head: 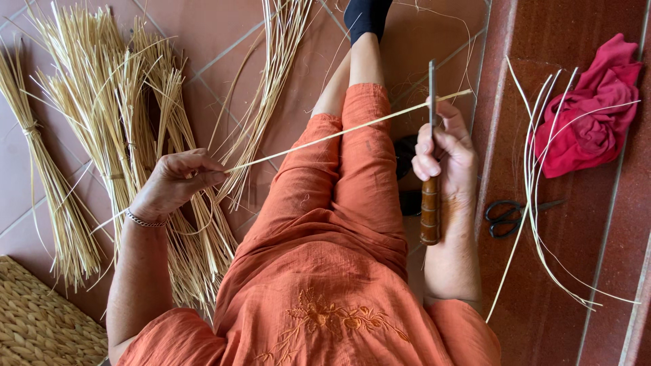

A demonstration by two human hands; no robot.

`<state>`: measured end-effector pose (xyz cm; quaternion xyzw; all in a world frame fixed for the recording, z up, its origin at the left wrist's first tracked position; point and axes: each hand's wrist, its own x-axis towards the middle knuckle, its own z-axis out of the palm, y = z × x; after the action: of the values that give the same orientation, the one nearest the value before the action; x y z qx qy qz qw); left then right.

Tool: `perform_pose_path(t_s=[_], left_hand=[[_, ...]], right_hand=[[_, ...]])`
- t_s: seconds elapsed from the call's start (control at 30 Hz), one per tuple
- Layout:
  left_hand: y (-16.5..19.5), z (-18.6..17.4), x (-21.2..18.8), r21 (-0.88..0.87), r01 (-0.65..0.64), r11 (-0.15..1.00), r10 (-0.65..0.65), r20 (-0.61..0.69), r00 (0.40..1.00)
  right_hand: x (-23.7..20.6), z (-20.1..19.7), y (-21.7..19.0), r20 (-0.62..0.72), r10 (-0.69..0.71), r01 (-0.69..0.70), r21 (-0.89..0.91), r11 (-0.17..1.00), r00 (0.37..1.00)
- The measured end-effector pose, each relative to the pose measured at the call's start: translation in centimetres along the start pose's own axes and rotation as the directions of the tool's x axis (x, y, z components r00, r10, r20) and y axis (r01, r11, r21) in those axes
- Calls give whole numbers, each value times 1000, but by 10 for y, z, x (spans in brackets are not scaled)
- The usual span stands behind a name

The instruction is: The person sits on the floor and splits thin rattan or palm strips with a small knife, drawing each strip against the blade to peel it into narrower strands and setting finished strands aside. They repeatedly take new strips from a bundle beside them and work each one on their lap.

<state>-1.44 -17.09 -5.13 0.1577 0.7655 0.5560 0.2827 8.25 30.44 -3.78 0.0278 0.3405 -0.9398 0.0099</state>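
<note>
My left hand [178,183] pinches one end of a long pale reed strip [339,132] that stretches across my lap up to the right. My right hand [444,159] grips a knife [430,203] with a ringed wooden handle, its thin dark blade [432,88] pointing up. The reed strip crosses the blade just above my right thumb. I sit on the floor in orange trousers [352,176], legs stretched out, a black sock on one foot.
Several tied bundles of pale reeds [115,135] lie on the tiled floor at left. A woven mat [37,322] is at the lower left. Black scissors [512,213], loose strips [536,176] and a crumpled red cloth [590,112] lie at right.
</note>
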Motion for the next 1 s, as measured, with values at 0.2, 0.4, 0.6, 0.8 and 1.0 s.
perform_pose_path(t_s=[0.2, 0.4, 0.6, 0.8, 1.0], left_hand=[[-15, -10, -3, -162, 28, 986, -37, -53, 998], [-23, 6, 12, -159, 170, 972, -188, -105, 977], [-9, 51, 32, -268, 55, 962, -54, 13, 998], [13, 58, 25, -205, 156, 966, -139, 92, 986], [13, 87, 32, -115, -62, 991, 68, 45, 997]], right_hand=[[5, -36, -29, -47, -113, 113, -4, 994, 992], [-3, 0, -12, -61, -44, 42, -38, 998, 997], [5, 74, 62, -125, 299, -324, -322, 890, 946], [12, 82, 92, -13, 342, -326, -340, 882, 939], [6, 88, 108, -32, 424, -402, -388, 830, 905]])
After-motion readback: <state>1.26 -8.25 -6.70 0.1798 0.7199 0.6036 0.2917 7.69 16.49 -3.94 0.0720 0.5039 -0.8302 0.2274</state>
